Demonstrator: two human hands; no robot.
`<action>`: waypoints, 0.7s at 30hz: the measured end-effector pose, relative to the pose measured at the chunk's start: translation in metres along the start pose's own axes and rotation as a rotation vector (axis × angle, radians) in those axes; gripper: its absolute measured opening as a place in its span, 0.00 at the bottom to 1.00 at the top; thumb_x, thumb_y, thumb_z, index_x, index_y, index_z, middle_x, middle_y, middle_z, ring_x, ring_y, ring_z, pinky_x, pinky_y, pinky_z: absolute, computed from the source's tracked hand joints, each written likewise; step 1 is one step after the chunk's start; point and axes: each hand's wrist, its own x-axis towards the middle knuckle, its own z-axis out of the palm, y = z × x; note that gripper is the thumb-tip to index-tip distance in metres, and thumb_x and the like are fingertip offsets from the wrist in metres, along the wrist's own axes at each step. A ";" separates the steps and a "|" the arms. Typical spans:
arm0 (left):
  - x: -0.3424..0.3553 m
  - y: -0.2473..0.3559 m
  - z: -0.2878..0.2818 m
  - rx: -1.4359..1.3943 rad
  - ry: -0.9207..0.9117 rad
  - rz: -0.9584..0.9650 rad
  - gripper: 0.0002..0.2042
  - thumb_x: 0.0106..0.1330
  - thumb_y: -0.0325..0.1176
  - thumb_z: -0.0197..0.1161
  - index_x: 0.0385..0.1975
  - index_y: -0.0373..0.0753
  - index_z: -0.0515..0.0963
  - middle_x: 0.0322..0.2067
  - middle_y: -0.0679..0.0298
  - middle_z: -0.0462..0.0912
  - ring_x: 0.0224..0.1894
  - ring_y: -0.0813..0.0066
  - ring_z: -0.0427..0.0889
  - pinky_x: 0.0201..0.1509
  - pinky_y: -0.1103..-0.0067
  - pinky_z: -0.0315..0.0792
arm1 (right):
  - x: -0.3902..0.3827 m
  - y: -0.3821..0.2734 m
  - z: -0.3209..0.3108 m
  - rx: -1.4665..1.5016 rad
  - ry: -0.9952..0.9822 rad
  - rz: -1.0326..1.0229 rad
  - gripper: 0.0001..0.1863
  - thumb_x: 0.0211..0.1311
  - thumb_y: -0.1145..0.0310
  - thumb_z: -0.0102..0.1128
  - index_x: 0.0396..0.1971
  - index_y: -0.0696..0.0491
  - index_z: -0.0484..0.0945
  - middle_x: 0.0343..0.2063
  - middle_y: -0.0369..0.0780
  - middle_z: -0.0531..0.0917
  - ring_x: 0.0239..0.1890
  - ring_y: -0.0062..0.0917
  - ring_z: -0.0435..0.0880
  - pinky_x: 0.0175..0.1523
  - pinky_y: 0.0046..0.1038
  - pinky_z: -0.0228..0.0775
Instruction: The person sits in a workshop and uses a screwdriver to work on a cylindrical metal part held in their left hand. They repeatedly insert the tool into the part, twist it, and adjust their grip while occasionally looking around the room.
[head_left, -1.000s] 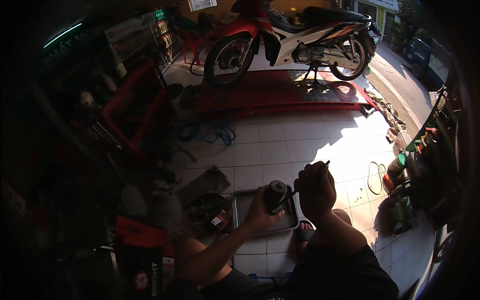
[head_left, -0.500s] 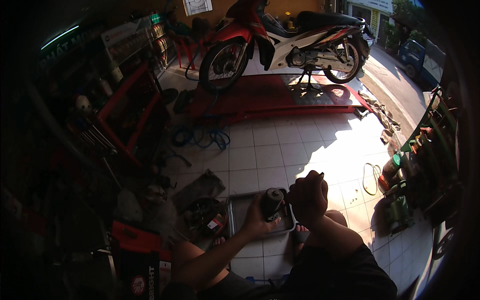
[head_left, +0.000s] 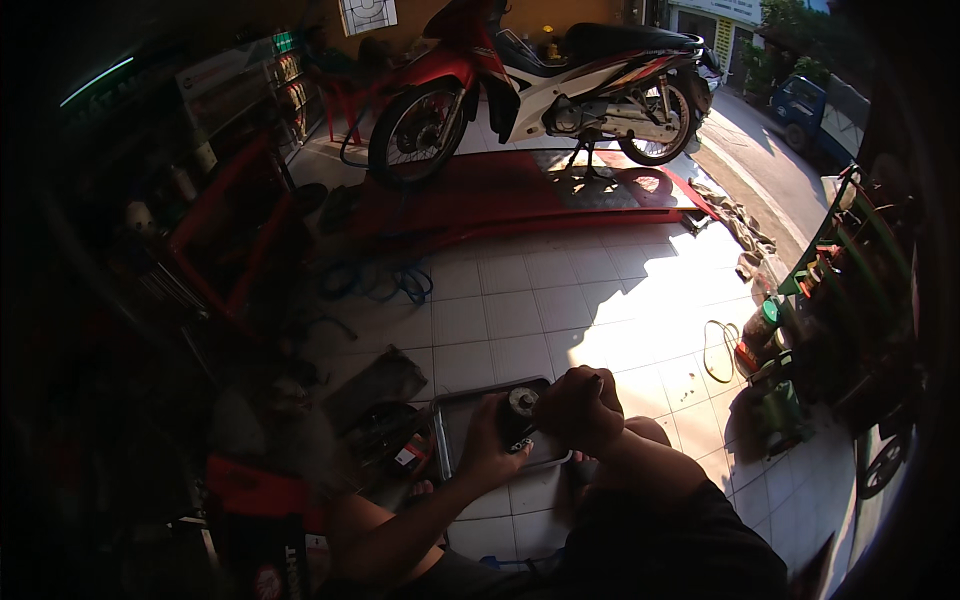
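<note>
Over the metal tray [head_left: 443, 440], my left hand [head_left: 487, 445] is closed around a dark cylindrical metal part [head_left: 520, 402]. Its round end, with a small raised centre, faces up. My right hand [head_left: 580, 410] is a closed fist just to the right of the part, close against its side. A small dark tip [head_left: 597, 381] sticks up at the fist's top; what the fingers hold is hidden in shadow.
A red and white motorbike [head_left: 560, 100] stands on a red platform [head_left: 460, 205] ahead. Blue hose [head_left: 400, 285] lies coiled on the tiles. Dark parts and a red case [head_left: 255, 490] sit at left; jars and a green machine [head_left: 783, 415] stand at right.
My right fist has come lower and closer to the part. The part's round end has tilted more toward view. The whole scene has shifted slightly left.
</note>
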 end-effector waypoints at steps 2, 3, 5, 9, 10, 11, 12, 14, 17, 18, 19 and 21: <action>-0.002 0.000 0.000 -0.005 -0.020 -0.014 0.34 0.44 0.25 0.74 0.54 0.36 0.66 0.47 0.51 0.71 0.53 0.50 0.75 0.59 0.64 0.70 | 0.011 -0.008 0.004 -1.373 -0.464 0.021 0.26 0.78 0.55 0.43 0.22 0.59 0.72 0.19 0.40 0.77 0.21 0.19 0.75 0.27 0.22 0.65; -0.004 -0.001 -0.001 -0.005 -0.031 -0.023 0.34 0.44 0.25 0.74 0.54 0.36 0.66 0.47 0.51 0.71 0.53 0.51 0.75 0.58 0.64 0.70 | 0.018 -0.002 0.010 -1.776 -0.733 0.001 0.26 0.78 0.57 0.44 0.22 0.60 0.72 0.20 0.42 0.80 0.21 0.22 0.76 0.26 0.23 0.66; -0.005 -0.003 -0.004 0.005 -0.053 -0.030 0.34 0.44 0.25 0.75 0.54 0.36 0.66 0.47 0.52 0.72 0.54 0.54 0.75 0.58 0.65 0.71 | 0.019 0.018 0.015 -1.735 -0.783 0.050 0.25 0.77 0.58 0.44 0.23 0.61 0.72 0.20 0.42 0.80 0.21 0.23 0.77 0.27 0.25 0.67; -0.007 -0.007 -0.004 -0.030 -0.069 -0.082 0.35 0.45 0.27 0.75 0.56 0.35 0.66 0.50 0.52 0.72 0.56 0.57 0.76 0.61 0.68 0.71 | 0.017 0.020 0.008 -1.788 -0.734 0.041 0.23 0.78 0.59 0.43 0.28 0.63 0.74 0.23 0.43 0.79 0.26 0.27 0.78 0.31 0.27 0.68; -0.008 -0.010 -0.005 -0.050 -0.059 -0.111 0.35 0.46 0.27 0.75 0.56 0.35 0.66 0.50 0.52 0.72 0.56 0.58 0.76 0.61 0.68 0.70 | 0.016 0.025 0.009 -1.819 -0.701 -0.009 0.23 0.78 0.59 0.42 0.29 0.63 0.75 0.24 0.43 0.79 0.27 0.27 0.78 0.32 0.27 0.69; -0.009 -0.016 -0.007 -0.081 -0.052 -0.117 0.35 0.46 0.27 0.75 0.57 0.35 0.66 0.51 0.52 0.72 0.56 0.57 0.76 0.62 0.68 0.70 | 0.019 0.027 0.007 -1.828 -0.732 -0.044 0.23 0.78 0.60 0.42 0.30 0.64 0.75 0.25 0.43 0.79 0.28 0.28 0.79 0.34 0.27 0.69; -0.006 -0.017 -0.007 -0.114 -0.049 -0.117 0.36 0.46 0.27 0.76 0.57 0.35 0.66 0.51 0.52 0.72 0.57 0.57 0.76 0.62 0.68 0.70 | 0.021 0.028 0.008 -1.839 -0.765 -0.087 0.23 0.78 0.60 0.42 0.32 0.64 0.76 0.27 0.43 0.79 0.30 0.28 0.79 0.35 0.27 0.69; -0.003 -0.021 -0.010 -0.093 -0.058 -0.137 0.37 0.47 0.29 0.76 0.59 0.34 0.64 0.53 0.53 0.72 0.57 0.59 0.76 0.63 0.68 0.70 | 0.026 0.030 0.009 -1.899 -0.784 -0.216 0.22 0.78 0.61 0.42 0.36 0.66 0.77 0.29 0.43 0.79 0.32 0.27 0.79 0.38 0.26 0.70; 0.002 -0.009 -0.015 -0.049 -0.111 -0.196 0.39 0.49 0.31 0.77 0.61 0.33 0.62 0.54 0.54 0.72 0.57 0.63 0.75 0.63 0.69 0.69 | 0.023 0.029 0.019 -2.015 -0.679 -0.422 0.19 0.76 0.64 0.48 0.46 0.66 0.78 0.33 0.43 0.78 0.36 0.25 0.80 0.42 0.25 0.72; -0.001 -0.010 -0.017 -0.094 -0.105 -0.228 0.39 0.49 0.31 0.77 0.61 0.33 0.62 0.54 0.54 0.72 0.57 0.64 0.75 0.63 0.70 0.69 | 0.022 0.030 0.025 -2.018 -0.632 -0.414 0.18 0.74 0.65 0.53 0.51 0.65 0.78 0.35 0.43 0.78 0.39 0.25 0.81 0.44 0.26 0.74; -0.002 -0.012 -0.017 -0.142 -0.104 -0.263 0.40 0.49 0.31 0.77 0.61 0.33 0.62 0.54 0.54 0.73 0.57 0.64 0.75 0.63 0.70 0.69 | 0.024 0.026 0.023 -2.081 -0.600 -0.474 0.16 0.69 0.71 0.56 0.52 0.64 0.78 0.34 0.42 0.79 0.38 0.24 0.81 0.43 0.24 0.74; -0.004 -0.020 -0.018 -0.112 -0.091 -0.266 0.39 0.47 0.28 0.77 0.60 0.33 0.62 0.50 0.57 0.73 0.55 0.67 0.75 0.62 0.71 0.70 | 0.025 0.026 0.024 -2.088 -0.459 -0.557 0.17 0.63 0.78 0.60 0.52 0.63 0.79 0.33 0.41 0.81 0.37 0.22 0.83 0.42 0.22 0.75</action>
